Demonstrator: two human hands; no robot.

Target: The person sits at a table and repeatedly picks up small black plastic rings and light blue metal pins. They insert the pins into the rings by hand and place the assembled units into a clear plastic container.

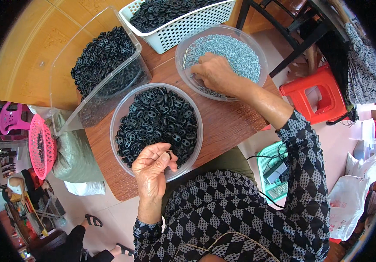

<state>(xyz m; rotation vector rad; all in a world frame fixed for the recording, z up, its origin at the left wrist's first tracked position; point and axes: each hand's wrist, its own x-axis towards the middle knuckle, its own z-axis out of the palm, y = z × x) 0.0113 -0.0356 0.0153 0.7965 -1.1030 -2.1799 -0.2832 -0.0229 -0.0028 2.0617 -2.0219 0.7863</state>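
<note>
My left hand (151,169) is above the near rim of a round clear tub (200,131). Its thumb and fingers pinch a small black plastic piece, mostly hidden by the fingertips. Glossy black oval pieces (157,118) with two holes each fill that tub. Farther off and to the right, my right hand (218,75) reaches into another round clear tub (264,65) of small silvery screws (236,50). The fingers of this hand are bent together at the tub's left side, and whatever is between their tips is hidden.
Both tubs stand on a brown wooden table (216,126). Behind them are a clear box (142,48) and a white perforated basket (183,35), both holding more black pieces. A red stool (332,96) and a green basket (275,192) are at the right. A pink basket (50,148) is left.
</note>
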